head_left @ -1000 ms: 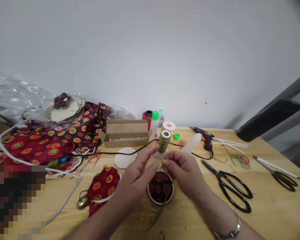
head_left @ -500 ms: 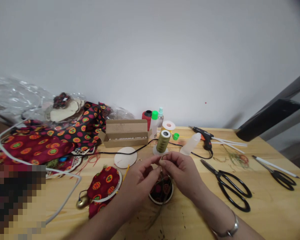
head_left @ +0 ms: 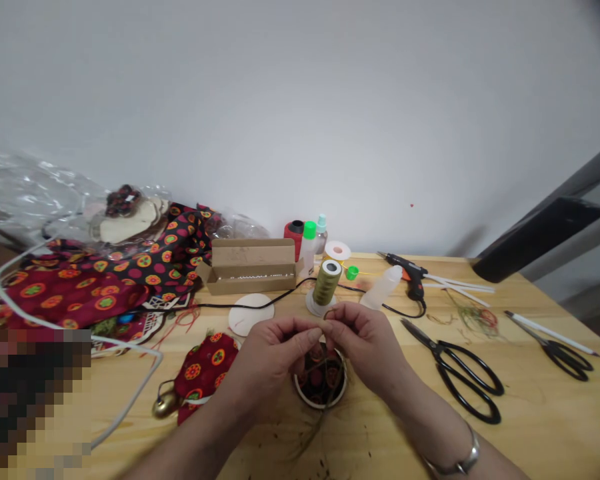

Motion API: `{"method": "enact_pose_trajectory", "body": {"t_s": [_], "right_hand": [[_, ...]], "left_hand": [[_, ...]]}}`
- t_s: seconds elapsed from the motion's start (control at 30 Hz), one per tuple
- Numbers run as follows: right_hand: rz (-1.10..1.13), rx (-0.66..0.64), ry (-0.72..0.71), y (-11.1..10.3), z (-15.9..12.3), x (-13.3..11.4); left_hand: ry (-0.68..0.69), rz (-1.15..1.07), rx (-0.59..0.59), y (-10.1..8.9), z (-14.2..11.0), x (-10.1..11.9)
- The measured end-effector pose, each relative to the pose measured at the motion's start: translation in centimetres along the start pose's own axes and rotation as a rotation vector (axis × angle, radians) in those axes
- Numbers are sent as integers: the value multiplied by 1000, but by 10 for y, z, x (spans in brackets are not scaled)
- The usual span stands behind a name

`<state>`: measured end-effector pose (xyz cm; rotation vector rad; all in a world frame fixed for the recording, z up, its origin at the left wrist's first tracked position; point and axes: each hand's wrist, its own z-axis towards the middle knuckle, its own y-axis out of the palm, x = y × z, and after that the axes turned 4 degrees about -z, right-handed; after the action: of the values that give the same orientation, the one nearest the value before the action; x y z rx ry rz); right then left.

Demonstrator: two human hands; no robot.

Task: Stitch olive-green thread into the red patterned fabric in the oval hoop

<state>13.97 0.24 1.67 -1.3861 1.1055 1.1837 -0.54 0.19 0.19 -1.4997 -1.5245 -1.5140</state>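
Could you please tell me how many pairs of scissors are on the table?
2. The larger scissors lie to the right of the right hand; the smaller scissors lie farther right, beside a white pencil-like stick. More could be hidden under the fabric pile.

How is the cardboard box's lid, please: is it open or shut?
Open: the lid stands raised along the cardboard box's back.

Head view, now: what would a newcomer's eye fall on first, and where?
Probably the bare left hand and bare right hand, fingertips together at the centre, just above a round, dark, flower-patterned fabric piece with a pale rim. After that, likely the large metal scissors with black looped handles, lying right of the hands, and the heaped maroon-and-black flowered cloth at far left.
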Motion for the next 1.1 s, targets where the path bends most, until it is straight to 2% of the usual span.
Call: {"method": "enact_pose_trajectory", "body": {"t_s": [0.17, 0.33, 0.77, 1.1], "right_hand": [[232, -97, 142, -1, -1, -3], [352, -157, 213, -3, -1, -5], [158, -57, 122, -1, -1, -4], [-106, -2, -53, -7, 3, 4]], "left_hand": [[-76, -178, -121, 3, -1, 3], [-86, -171, -129, 4, -2, 5], [-8, 9, 16, 5, -3, 4], [58, 5, 161, 1, 2, 6]]}}
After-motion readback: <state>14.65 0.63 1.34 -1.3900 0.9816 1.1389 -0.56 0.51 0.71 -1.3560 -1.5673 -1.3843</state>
